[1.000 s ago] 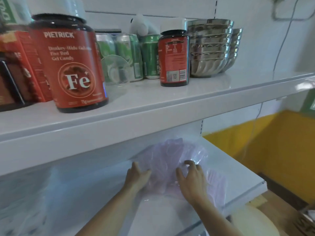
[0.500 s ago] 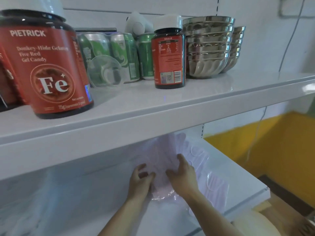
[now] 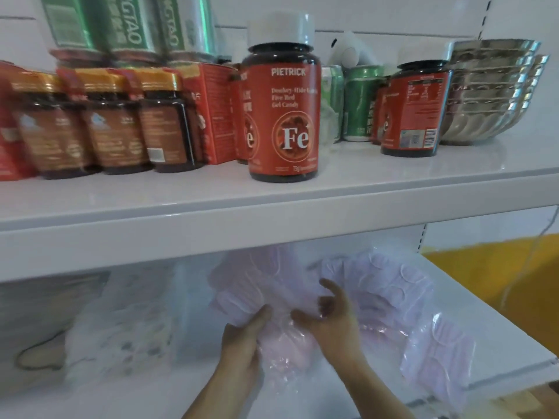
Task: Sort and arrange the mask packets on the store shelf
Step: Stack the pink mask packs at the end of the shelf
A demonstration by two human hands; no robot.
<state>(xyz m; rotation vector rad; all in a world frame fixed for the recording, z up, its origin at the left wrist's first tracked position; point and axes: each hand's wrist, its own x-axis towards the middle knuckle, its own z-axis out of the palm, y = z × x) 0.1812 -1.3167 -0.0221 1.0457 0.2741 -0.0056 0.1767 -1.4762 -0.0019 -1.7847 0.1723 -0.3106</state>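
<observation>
Several clear packets of lilac masks lie in a loose heap on the lower white shelf (image 3: 472, 300). One lilac packet (image 3: 390, 282) sits at the back right and another (image 3: 438, 355) near the front right edge. In front of the heap lies a pinkish packet (image 3: 284, 346). My left hand (image 3: 242, 343) grips that pinkish packet at its left side, thumb on top. My right hand (image 3: 329, 322) hovers over the same packet with fingers spread and relaxed, its thumb near the plastic. The upper shelf board hides the back of the heap.
White mask packets (image 3: 121, 328) lie at the left of the lower shelf. The upper shelf (image 3: 302, 213) overhangs my hands and carries red supplement jars (image 3: 284, 116), brown jars (image 3: 106, 122), green cans (image 3: 360, 104) and stacked steel bowls (image 3: 490, 92). A yellow wall (image 3: 499, 267) is at the right.
The view has swung left, showing more jars and the white packets. My left hand now holds the pinkish packet, and my right hand has lifted its fingers off the heap.
</observation>
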